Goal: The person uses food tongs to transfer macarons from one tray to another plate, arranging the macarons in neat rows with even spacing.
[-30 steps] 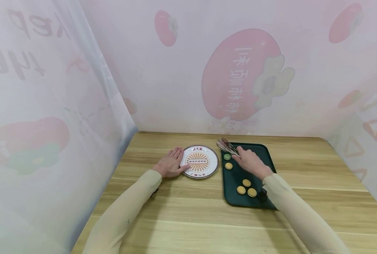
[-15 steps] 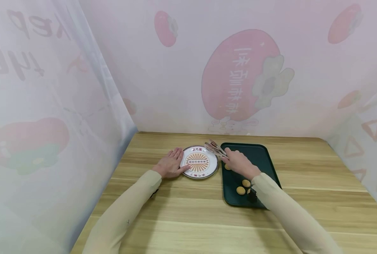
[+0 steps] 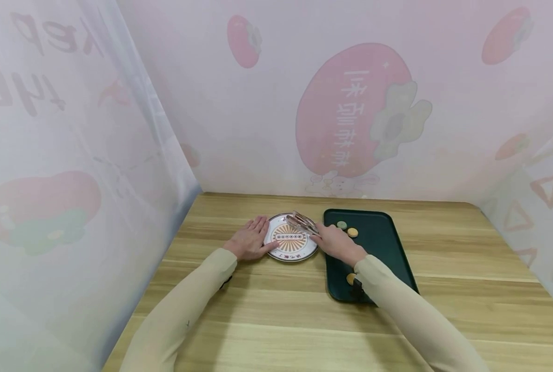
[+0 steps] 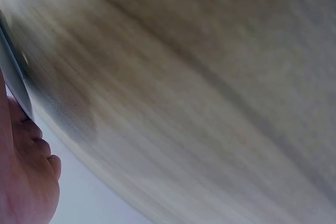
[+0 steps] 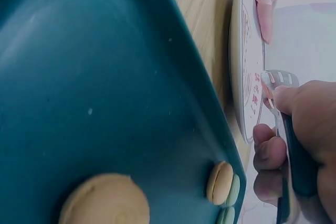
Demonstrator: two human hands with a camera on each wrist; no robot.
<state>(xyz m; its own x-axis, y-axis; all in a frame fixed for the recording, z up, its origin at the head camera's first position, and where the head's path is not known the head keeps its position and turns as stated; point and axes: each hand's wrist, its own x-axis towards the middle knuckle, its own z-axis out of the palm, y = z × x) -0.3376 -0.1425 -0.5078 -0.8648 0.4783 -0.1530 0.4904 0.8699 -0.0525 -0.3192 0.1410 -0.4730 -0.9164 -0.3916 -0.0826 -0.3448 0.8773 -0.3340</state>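
My left hand [image 3: 250, 240] lies with outstretched fingers on the left rim of a white round plate [image 3: 289, 257] printed with an orange sunburst and red characters. Metal tongs [image 3: 302, 223] with dark handles are gripped in my right hand [image 3: 339, 243]. Their slotted ends [image 5: 281, 78] overlap the plate's far right part in the head view; I cannot tell whether anything is between them. Below my right wrist, a dark green tray [image 3: 388, 248] carries several macarons, among them a green macaron [image 3: 342, 225] and a yellow macaron [image 3: 353, 232] near its far end.
Another yellow macaron [image 3: 351, 279] shows at the tray's near left, partly behind my right wrist; a large one [image 5: 107, 203] fills the right wrist view's lower edge. The wooden table [image 3: 276, 315] meets a printed curtain [image 3: 258, 155] at the back.
My right hand has carried the tongs leftward from the tray's far left corner to above the plate. Macarons at the tray's far end have come into view. My left hand stays put.
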